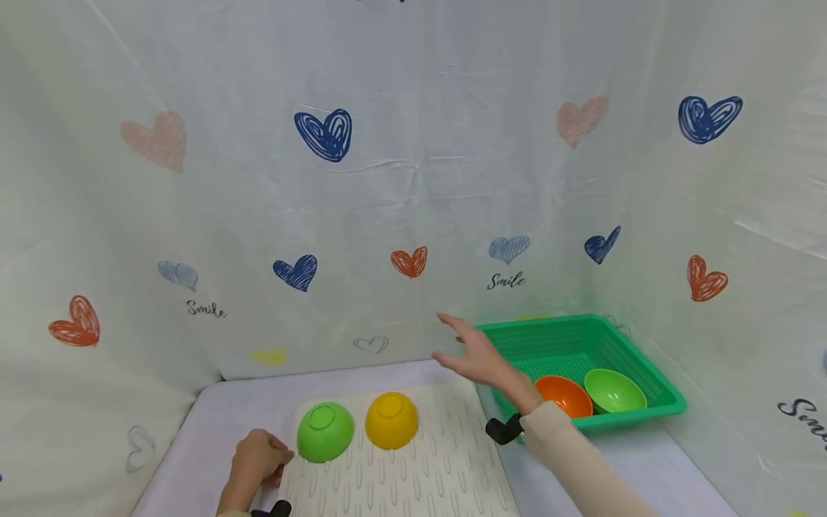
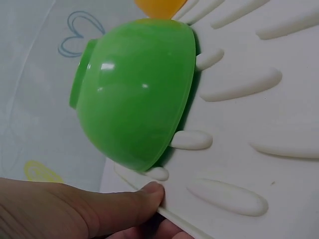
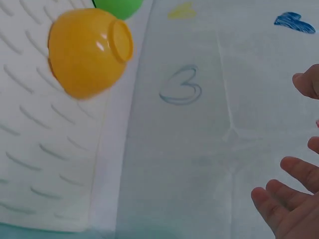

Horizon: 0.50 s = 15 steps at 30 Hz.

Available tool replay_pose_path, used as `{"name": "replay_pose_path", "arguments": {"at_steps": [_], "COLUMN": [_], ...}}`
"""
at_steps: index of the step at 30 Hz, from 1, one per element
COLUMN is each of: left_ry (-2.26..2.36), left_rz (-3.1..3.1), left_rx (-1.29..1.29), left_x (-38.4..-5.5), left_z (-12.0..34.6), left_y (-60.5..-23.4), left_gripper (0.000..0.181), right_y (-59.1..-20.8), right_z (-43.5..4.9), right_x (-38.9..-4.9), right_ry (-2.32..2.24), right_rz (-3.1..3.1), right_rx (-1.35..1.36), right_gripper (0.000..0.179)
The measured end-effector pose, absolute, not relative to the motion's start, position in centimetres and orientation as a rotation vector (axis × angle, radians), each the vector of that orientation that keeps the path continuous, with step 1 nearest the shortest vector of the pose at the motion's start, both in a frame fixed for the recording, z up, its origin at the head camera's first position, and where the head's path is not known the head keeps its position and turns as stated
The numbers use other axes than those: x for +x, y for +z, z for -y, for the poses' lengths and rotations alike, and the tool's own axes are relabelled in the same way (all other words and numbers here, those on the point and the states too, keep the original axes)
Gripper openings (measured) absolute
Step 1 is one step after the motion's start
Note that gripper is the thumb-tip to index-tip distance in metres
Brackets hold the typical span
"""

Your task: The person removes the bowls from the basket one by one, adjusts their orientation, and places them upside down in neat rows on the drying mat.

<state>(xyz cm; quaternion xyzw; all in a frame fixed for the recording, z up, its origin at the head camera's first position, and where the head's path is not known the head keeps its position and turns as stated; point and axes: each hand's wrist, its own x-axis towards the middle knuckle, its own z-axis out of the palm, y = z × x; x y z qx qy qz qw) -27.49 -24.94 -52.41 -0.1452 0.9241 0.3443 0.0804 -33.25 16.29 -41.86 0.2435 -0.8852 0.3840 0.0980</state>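
Note:
A white ridged drying mat lies on the table, with a green bowl and a yellow bowl upside down near its far left part. My left hand pinches the mat's left edge beside the green bowl; in the left wrist view the thumb presses on top and the other fingers are under the edge, partly hidden. Raised in the air between the mat and the basket, my right hand has its fingers spread and holds nothing. In the right wrist view its fingertips show at the right.
A green plastic basket stands at the right, holding an orange bowl and a light green bowl right side up. White curtains printed with hearts enclose the table at the back and sides.

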Motion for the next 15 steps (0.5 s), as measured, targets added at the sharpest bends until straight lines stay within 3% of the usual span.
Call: {"name": "replay_pose_path", "arguments": {"at_steps": [15], "left_ry": [1.006], "left_rz": [-2.795], "left_rx": [-0.439], "left_x": [-27.0], "left_z": [24.9], "left_y": [-52.3], "left_gripper": [0.018], "right_y": [-40.5], "right_z": [-26.0], "right_x": [-36.1], "right_ry": [1.036], "right_rz": [2.776], "right_rx": [0.396], "right_gripper": [0.084]}}
